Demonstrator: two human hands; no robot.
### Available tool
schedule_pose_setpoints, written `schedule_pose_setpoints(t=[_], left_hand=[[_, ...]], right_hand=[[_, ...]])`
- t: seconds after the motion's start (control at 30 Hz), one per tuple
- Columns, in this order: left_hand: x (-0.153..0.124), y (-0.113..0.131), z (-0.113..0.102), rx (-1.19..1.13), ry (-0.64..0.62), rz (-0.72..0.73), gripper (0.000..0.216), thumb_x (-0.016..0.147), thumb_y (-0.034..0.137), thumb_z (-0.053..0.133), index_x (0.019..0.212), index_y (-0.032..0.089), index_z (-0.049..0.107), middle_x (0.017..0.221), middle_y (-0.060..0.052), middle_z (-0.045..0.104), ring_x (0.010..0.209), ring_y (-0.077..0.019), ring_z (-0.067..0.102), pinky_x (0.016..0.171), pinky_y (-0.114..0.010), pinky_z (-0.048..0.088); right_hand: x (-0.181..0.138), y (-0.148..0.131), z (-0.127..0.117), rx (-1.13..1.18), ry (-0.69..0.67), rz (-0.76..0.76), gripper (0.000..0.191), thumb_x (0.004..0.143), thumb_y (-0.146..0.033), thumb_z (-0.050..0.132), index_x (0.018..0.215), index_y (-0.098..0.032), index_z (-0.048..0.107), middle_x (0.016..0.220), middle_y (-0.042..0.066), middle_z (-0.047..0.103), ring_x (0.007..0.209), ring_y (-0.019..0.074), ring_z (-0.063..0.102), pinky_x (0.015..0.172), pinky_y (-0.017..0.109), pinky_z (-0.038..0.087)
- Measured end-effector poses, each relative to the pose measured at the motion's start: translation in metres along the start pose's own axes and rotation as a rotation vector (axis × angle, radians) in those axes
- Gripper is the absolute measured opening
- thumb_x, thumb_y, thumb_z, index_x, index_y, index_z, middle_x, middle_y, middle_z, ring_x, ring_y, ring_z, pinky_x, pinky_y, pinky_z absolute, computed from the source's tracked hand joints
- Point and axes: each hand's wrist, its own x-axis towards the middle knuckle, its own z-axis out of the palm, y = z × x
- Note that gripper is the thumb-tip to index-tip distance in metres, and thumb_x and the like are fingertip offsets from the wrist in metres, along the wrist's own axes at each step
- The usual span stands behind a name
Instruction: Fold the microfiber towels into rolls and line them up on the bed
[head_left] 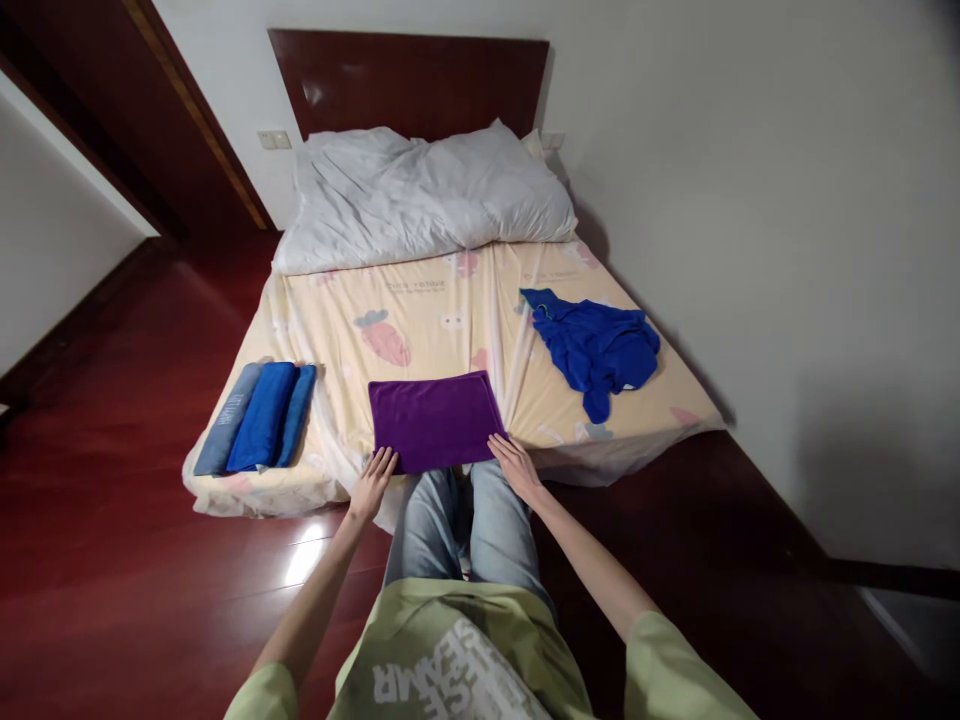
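A purple towel lies folded flat in a rectangle at the near edge of the bed. My left hand rests with fingers stretched out at the towel's near left corner. My right hand lies flat, fingers spread, at its near right corner. Neither hand grips anything. I stand at the foot of the bed in blue jeans and a light green shirt.
Three folded blue towels sit side by side at the bed's near left corner. A crumpled blue cloth lies on the right side. A white pillow leans at the dark headboard. White wall runs along the right, red wooden floor all around.
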Motion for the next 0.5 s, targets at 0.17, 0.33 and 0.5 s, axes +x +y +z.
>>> schedule_pose_setpoints(t=[0.17,0.33,0.5], left_hand=[[0.003,-0.002,0.000,-0.192,0.048,-0.116,0.073,0.082,0.000,0.033,0.152,0.015,0.047,0.154,-0.011,0.050,0.149,-0.0221,0.038,0.124,-0.048,0.034],[0.009,-0.003,-0.001,-0.437,0.160,-0.229,0.078,0.067,-0.001,0.036,0.140,0.015,0.060,0.144,-0.009,0.060,0.142,-0.0197,0.049,0.123,-0.047,0.037],[0.019,-0.009,-0.014,-0.595,0.249,-0.397,0.064,0.065,0.008,0.041,0.122,0.017,0.070,0.127,-0.008,0.071,0.124,-0.0237,0.065,0.114,-0.047,0.048]], right_hand=[[0.008,-0.004,0.003,0.077,0.028,0.091,0.067,0.079,0.006,0.045,0.141,-0.014,0.061,0.145,0.012,0.060,0.140,0.0231,0.053,0.117,0.045,0.045],[0.010,-0.002,-0.007,0.290,0.066,0.180,0.068,0.078,0.004,0.044,0.139,-0.018,0.063,0.141,0.009,0.064,0.136,0.0212,0.057,0.117,0.045,0.045],[0.021,0.012,-0.008,0.492,0.168,0.344,0.058,0.073,-0.002,0.049,0.124,-0.019,0.072,0.123,0.010,0.073,0.120,0.0228,0.065,0.110,0.044,0.051]])
